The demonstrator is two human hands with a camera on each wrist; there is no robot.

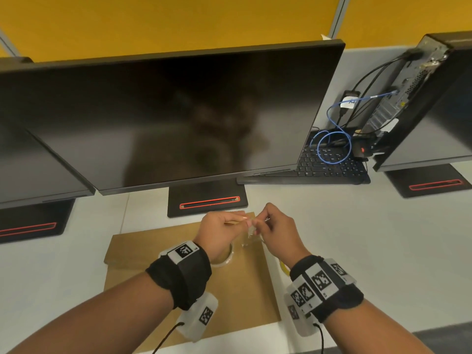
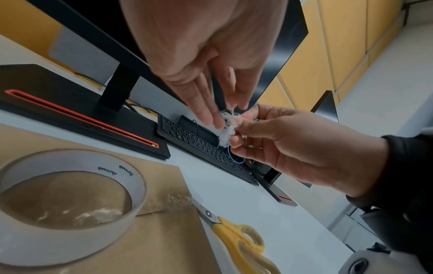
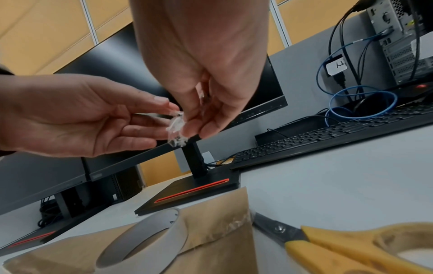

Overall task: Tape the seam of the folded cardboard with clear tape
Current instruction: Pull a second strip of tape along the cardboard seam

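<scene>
The folded brown cardboard [image 1: 178, 284] lies flat on the white desk. Above its far end, my left hand [image 1: 242, 220] and right hand [image 1: 260, 224] meet and both pinch one crumpled wad of clear tape [image 1: 251, 229]. In the left wrist view the wad of clear tape [image 2: 228, 128] hangs between my left hand [image 2: 222, 115] and right hand [image 2: 236, 133]. The tape roll [image 2: 70, 204] rests on the cardboard [image 2: 164, 231], below my left wrist. A crinkled bit of clear tape [image 2: 178, 199] sticks to the cardboard beside the seam near its right edge.
Yellow-handled scissors [image 2: 239, 237] lie on the desk just right of the cardboard, partly under my right wrist. A black monitor [image 1: 178, 118] and its base [image 1: 207, 200] stand right behind the cardboard. A keyboard [image 1: 329, 164] and cables sit at the back right.
</scene>
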